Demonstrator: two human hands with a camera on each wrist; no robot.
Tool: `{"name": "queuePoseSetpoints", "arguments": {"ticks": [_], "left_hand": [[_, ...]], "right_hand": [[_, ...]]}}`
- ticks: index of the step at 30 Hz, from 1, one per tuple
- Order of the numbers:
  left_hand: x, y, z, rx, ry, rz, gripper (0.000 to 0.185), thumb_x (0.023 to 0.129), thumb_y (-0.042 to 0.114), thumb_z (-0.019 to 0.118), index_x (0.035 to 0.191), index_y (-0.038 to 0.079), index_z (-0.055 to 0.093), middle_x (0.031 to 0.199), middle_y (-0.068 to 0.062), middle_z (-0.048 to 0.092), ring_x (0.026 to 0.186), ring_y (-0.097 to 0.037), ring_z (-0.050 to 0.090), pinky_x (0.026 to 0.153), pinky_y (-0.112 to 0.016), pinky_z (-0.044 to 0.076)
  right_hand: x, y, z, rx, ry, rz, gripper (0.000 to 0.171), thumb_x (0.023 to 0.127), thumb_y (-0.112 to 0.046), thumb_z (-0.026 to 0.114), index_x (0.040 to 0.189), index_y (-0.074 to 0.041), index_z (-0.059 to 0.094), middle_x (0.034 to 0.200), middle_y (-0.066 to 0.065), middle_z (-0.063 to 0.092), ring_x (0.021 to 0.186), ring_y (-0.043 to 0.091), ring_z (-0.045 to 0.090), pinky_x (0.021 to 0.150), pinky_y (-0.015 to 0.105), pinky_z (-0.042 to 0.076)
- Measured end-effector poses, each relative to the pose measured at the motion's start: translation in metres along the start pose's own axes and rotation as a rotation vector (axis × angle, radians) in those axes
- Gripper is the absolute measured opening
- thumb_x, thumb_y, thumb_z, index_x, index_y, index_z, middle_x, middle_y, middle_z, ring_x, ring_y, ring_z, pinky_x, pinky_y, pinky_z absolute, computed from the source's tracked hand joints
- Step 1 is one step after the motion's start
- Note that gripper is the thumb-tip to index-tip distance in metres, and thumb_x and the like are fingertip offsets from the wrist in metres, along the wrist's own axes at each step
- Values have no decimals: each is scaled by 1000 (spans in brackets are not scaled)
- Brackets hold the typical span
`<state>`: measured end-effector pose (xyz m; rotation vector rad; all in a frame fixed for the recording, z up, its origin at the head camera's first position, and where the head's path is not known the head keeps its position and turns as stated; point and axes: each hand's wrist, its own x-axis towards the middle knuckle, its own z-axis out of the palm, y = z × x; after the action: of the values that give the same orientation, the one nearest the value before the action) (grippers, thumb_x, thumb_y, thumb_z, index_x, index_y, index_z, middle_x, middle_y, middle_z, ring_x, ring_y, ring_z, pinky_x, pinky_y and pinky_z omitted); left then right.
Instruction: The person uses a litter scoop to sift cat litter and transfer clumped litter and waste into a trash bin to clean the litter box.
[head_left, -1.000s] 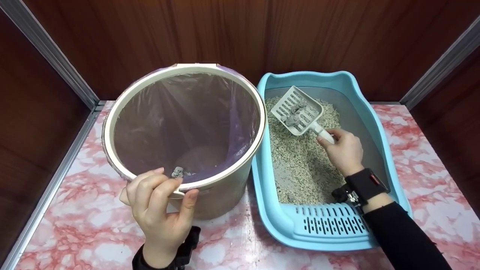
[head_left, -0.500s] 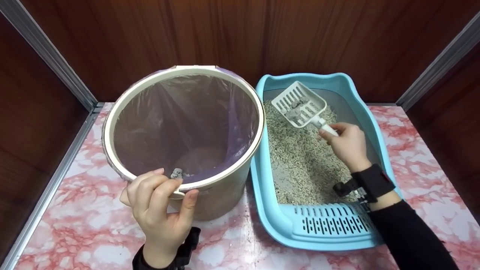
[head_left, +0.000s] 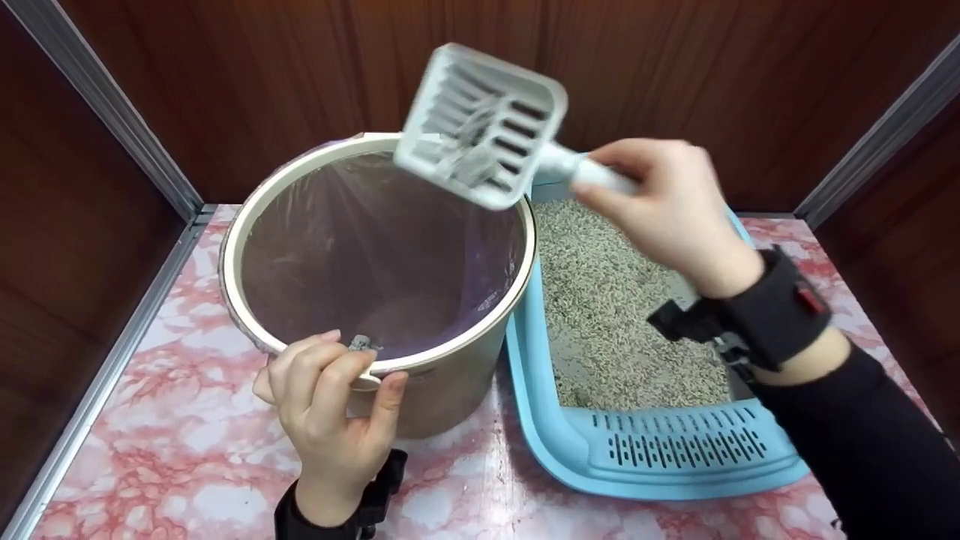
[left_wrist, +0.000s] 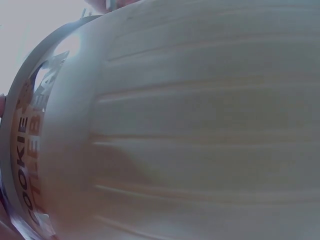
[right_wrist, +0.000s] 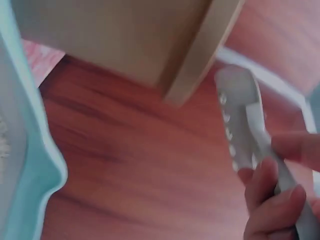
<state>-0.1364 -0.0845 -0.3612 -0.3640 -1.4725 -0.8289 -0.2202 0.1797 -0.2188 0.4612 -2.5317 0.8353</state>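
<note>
My right hand (head_left: pixel 667 202) grips the handle of a pale slotted litter scoop (head_left: pixel 517 135), whose head hangs over the back right rim of the trash can (head_left: pixel 450 397). Grey clumps (head_left: pixel 476 154) lie on the scoop's slots, blurred by motion. In the right wrist view the fingers (right_wrist: pixel 275 215) wrap the handle of the scoop (right_wrist: pixel 240 115). With its fingers over the front rim and the thumb outside, my left hand (head_left: pixel 330 405) holds the can near a small tab. Inside the can's purple liner bag (head_left: pixel 337 247) sits a grey clump (head_left: pixel 361 343), partly behind the fingers.
A blue litter box (head_left: pixel 532 405) stands against the can's right side, with litter (head_left: pixel 615 322) spread in it and a slotted front step. Dark wood panels (head_left: pixel 637 82) close off the back and sides. The tabletop (head_left: pixel 172 420) is red-and-white marbled.
The scoop with its clumps has risen out of the litter box and moved left, over the can's rim. My left hand keeps its hold on the can's front rim.
</note>
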Motion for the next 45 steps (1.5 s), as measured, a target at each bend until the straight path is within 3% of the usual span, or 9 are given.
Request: {"name": "queuePoseSetpoints", "arguments": {"ticks": [4, 7, 14, 20, 26, 30, 36, 40, 45], "left_hand": [[0, -1, 2, -8, -12, -11, 47, 93, 48, 66, 76, 4, 62, 75, -11, 53, 91, -28, 55, 100, -35, 23], [-1, -1, 3, -9, -14, -15, 47, 93, 48, 66, 76, 4, 62, 74, -12, 53, 91, -28, 55, 100, -35, 23], [1, -1, 3, -10, -11, -7, 46, 93, 47, 66, 76, 4, 63, 75, -12, 54, 91, -27, 55, 100, -35, 22], [2, 0, 1, -10, -9, -4, 47, 93, 48, 66, 76, 4, 62, 75, -11, 53, 91, -27, 55, 99, -35, 22], [3, 1, -2, -8, -2, -12, 48, 93, 49, 66, 76, 4, 62, 74, -11, 52, 92, -26, 55, 100, -34, 23], [4, 2, -4, -6, 8, -20, 49, 93, 49, 65, 76, 4, 62, 73, -11, 52, 92, -25, 55, 100, -34, 23], [6, 1, -7, 0, 21, -22, 50, 93, 50, 65, 75, 4, 61, 71, -11, 50, 93, -23, 56, 99, -34, 23], [7, 1, -8, -2, 28, -21, 50, 92, 50, 65, 75, 3, 61, 71, -11, 50, 92, -24, 56, 99, -34, 24], [7, 1, -8, -2, 32, -18, 50, 92, 50, 66, 74, 3, 60, 72, -10, 51, 91, -24, 55, 99, -34, 24]], "right_hand": [[-4, -16, 20, -303, 76, -414, 18, 89, -24, 73, 101, -11, 75, 82, 7, 75, 62, 22, 63, 56, 36, 43], [-6, -20, 29, -453, 151, -628, 11, 88, -18, 72, 96, -12, 74, 70, 5, 68, 58, 24, 61, 52, 37, 41], [-5, -17, 33, -429, 286, -742, 11, 93, -21, 70, 96, -13, 77, 66, 5, 62, 57, 26, 55, 56, 37, 38], [-4, -3, 21, -261, 393, -603, 15, 88, -27, 76, 99, -16, 79, 74, 6, 72, 60, 27, 62, 57, 42, 37], [-14, 29, -9, -107, 425, -229, 22, 84, -22, 80, 102, -10, 78, 85, 15, 75, 67, -6, 48, 67, 15, 34], [-27, 62, -21, -133, 359, 36, 28, 89, -23, 74, 107, -2, 75, 96, 22, 74, 70, -20, 38, 69, 10, 30], [-49, 120, -9, -225, 82, 274, 36, 95, -26, 66, 112, 5, 70, 98, 29, 72, 64, 9, 55, 54, 12, 35], [-58, 146, 9, -243, -41, 341, 37, 97, -24, 62, 113, 9, 67, 98, 32, 70, 72, 32, 62, 59, 27, 40], [-59, 159, 27, -249, -144, 390, 39, 98, -26, 59, 117, 7, 66, 106, 31, 69, 83, 40, 64, 71, 48, 47]]}}
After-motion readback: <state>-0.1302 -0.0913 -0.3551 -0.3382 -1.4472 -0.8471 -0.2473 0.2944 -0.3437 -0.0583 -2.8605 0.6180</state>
